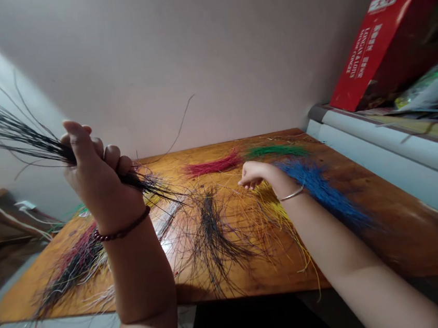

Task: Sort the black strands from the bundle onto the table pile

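My left hand (97,163) is raised over the table's left side, its fingers wrapped round a bundle of thin black strands (12,128) that fan out at both ends. Over the yellow strands (276,205) is my right hand (255,175), with its fingers curled in; whatever they may hold is too small to make out. A loose dark bunch (212,227) lies at the middle of the wooden table (397,218). Blue strands (323,189) lie to the right, beyond my right forearm. Red strands (215,164) and green strands (278,151) lie at the back.
Mixed black, red and white strands (73,268) lie at the table's left. A red box (370,38) and plastic bags (430,84) rest on a pale ledge (381,141) along the right. White cables (13,214) hang at the far left. A wall stands behind.
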A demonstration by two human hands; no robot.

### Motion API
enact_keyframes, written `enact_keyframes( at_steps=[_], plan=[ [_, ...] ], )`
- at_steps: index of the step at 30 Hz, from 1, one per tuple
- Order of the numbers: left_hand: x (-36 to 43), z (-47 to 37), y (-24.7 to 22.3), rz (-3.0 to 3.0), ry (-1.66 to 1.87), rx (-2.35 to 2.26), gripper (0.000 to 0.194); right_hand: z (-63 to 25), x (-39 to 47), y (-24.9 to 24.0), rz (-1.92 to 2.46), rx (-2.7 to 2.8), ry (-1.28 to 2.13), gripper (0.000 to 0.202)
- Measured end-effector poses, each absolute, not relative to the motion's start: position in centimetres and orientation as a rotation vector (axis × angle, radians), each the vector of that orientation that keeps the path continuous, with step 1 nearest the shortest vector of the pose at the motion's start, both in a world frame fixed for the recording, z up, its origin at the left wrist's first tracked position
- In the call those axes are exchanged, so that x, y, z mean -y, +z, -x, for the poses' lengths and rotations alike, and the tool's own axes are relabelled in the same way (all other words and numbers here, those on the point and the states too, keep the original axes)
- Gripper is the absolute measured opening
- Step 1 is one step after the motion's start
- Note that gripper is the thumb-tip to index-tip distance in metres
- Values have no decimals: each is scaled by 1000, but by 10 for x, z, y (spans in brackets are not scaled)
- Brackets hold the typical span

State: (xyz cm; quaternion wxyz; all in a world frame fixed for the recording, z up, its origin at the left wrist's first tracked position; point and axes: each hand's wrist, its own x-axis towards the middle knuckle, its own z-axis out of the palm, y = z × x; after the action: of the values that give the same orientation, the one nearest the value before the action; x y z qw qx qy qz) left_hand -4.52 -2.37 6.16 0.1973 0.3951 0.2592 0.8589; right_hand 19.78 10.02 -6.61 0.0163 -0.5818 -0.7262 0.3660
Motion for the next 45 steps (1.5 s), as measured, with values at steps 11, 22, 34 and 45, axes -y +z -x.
enact_keyframes(
  at_steps=[11,22,34,45],
  plan=[
    [24,34,63,-1080,2259,-722,23,-227,-68,-15,1276,2115,1128,45],
    [28,32,64,-1077,2203,-716,22,-228,-79,-31,1681,2442,877,41],
    [-33,0,19,-1170,1378,-767,38,-227,-54,0,1070,1685,537,28],
    [-27,-23,5,-1486,1301,-905,27,-195,-41,3,780,1476,1002,37]
  ],
)
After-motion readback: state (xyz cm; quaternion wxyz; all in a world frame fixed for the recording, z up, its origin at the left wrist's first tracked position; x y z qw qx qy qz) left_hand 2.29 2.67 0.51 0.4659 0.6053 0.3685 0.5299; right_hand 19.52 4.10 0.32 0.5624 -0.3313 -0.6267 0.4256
